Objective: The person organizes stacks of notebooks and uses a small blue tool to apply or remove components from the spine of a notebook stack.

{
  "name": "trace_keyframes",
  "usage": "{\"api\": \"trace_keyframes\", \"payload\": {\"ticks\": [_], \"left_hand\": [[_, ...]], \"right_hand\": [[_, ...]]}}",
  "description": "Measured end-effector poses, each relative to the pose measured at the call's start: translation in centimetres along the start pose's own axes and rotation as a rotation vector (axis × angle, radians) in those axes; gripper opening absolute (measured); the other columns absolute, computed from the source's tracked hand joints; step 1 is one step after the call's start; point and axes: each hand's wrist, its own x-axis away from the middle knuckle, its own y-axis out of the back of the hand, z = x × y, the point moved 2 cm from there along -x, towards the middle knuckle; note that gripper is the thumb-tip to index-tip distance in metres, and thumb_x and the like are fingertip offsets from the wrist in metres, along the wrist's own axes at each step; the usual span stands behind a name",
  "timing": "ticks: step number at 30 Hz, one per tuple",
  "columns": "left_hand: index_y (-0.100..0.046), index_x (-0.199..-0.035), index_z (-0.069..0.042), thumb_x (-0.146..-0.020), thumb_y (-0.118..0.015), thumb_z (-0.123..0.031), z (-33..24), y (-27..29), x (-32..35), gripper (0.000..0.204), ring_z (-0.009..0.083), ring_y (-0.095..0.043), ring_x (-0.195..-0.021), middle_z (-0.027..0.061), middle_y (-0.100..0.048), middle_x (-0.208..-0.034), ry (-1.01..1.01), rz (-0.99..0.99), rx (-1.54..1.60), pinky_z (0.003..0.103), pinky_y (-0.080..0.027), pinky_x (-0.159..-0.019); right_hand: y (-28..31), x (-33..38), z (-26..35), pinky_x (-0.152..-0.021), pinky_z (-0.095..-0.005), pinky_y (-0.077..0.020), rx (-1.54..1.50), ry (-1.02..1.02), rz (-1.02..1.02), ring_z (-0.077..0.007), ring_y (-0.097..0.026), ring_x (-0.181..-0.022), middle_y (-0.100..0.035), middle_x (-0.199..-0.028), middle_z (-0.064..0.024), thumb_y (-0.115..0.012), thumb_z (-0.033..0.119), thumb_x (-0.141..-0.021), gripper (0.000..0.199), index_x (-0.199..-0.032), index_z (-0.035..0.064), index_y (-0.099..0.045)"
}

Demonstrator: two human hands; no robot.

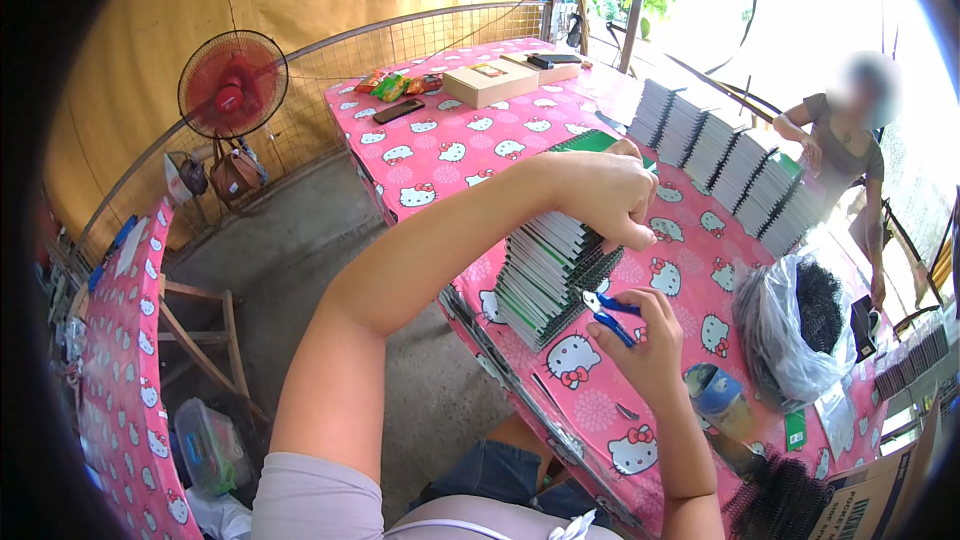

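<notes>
A long stack of spiral-bound notebooks (pixel 540 280) with white pages, green edges and black coils lies on the pink table. Over its far end, beside a green notebook cover (pixel 590 142), my left hand (pixel 612 195) has its fingers curled closed; what they hold is hidden. My right hand (pixel 648 335) grips a pair of small blue-handled cutting pliers (pixel 610 320). Their metal jaws point at the coils on the stack's near right side. Whether the jaws touch a coil I cannot tell.
Rows of bound notebooks (pixel 715 148) stand at the far right, near another person (pixel 850 135). A plastic bag of black coils (pixel 790 335), a blue-banded container (pixel 718 398) and a cardboard box (pixel 870 495) sit right. Boxes (pixel 490 84) and a phone (pixel 399 111) lie at the back.
</notes>
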Motion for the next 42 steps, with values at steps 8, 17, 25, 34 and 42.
{"api": "trace_keyframes", "payload": {"ticks": [8, 17, 25, 34, 42], "left_hand": [[-0.064, -0.049, -0.007, -0.078, -0.054, -0.031, -0.1, -0.4, -0.3, 0.039, 0.0123, -0.058, -0.086, 0.0026, -0.06, -0.058, 0.013, 0.006, 0.013, 0.04, -0.023, -0.103], [-0.065, -0.049, -0.009, -0.079, -0.055, -0.03, 0.6, -0.3, -0.2, 0.038, 0.0123, -0.057, -0.087, 0.0024, -0.061, -0.062, 0.013, -0.029, 0.054, 0.037, -0.025, -0.101], [-0.064, -0.049, -0.009, -0.078, -0.056, -0.029, 0.5, -0.3, -0.2, 0.037, 0.0114, -0.058, -0.083, 0.0019, -0.06, -0.06, 0.019, -0.028, 0.035, 0.037, -0.027, -0.1], [-0.064, -0.049, -0.009, -0.079, -0.056, -0.029, 0.6, -0.2, -0.1, 0.037, 0.0112, -0.059, -0.082, -0.0008, -0.058, -0.055, -0.009, -0.053, 0.04, 0.037, -0.029, -0.098], [-0.065, -0.049, -0.01, -0.078, -0.057, -0.029, 1.2, -0.7, -0.4, 0.035, 0.0129, -0.059, -0.081, 0.0007, -0.06, -0.058, 0.034, -0.049, 0.088, 0.036, -0.033, -0.095]], "right_hand": [[0.6, -1.1, -2.6, -0.052, -0.0281, -0.0482, -0.634, -0.685, 0.572, -0.0194, -0.059, -0.053, -0.063, -0.078, -0.0118, -0.071, 0.03, -0.08, 0.038, -0.093, -0.0029, -0.058], [0.6, 0.8, 0.2, -0.074, -0.036, -0.0489, -0.04, -0.076, 0.075, -0.0253, -0.061, -0.088, -0.06, -0.095, -0.0144, -0.077, 0.027, -0.072, 0.043, -0.1, 0.0012, -0.058], [-0.7, 0.2, -2.7, -0.056, -0.0256, -0.0474, -0.928, -0.761, 0.486, -0.0183, -0.06, -0.058, -0.063, -0.075, -0.0109, -0.068, 0.028, -0.083, 0.035, -0.095, -0.0031, -0.059], [-0.4, 1.5, -0.8, -0.069, -0.033, -0.0485, -0.022, -0.037, 0.029, -0.0229, -0.062, -0.08, -0.061, -0.088, -0.0131, -0.077, 0.027, -0.072, 0.042, -0.099, 0.0004, -0.059], [-1.0, 0.7, -3.8, -0.058, -0.0228, -0.048, -1.008, -0.865, 0.495, -0.0145, -0.06, -0.064, -0.064, -0.074, -0.0106, -0.071, 0.025, -0.082, 0.036, -0.096, -0.0066, -0.061]]}}
